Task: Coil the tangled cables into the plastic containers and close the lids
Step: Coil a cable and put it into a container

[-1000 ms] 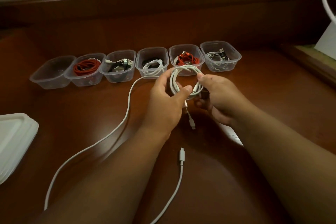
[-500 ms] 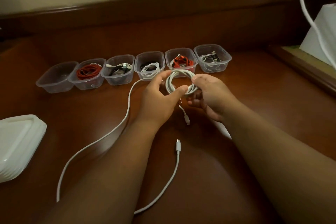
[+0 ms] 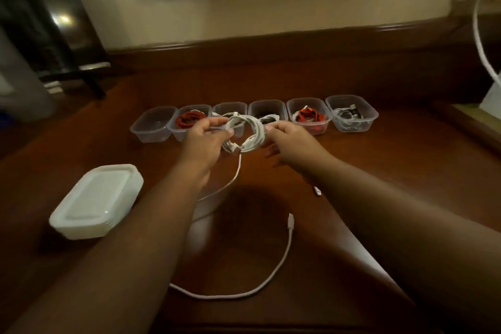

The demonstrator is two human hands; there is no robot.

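Observation:
A white cable coil hangs between my hands above the wooden table. My left hand grips its left side and my right hand pinches its right side. The cable's loose tail runs down from the coil and curves across the table to a connector. Behind the coil stands a row of several clear plastic containers; the leftmost container is empty. The others hold coiled cables, among them a red one, an orange one and a white-and-black one.
A stack of white lids lies at the left of the table. A small connector lies beside my right forearm. A thick white cord hangs from a wall socket at the far right. A raised ledge borders the table's right side.
The view has tilted up and back, showing wall and frame. Both hands have moved the coil farther toward the container row. More cable is wound; the loose tail is shorter.

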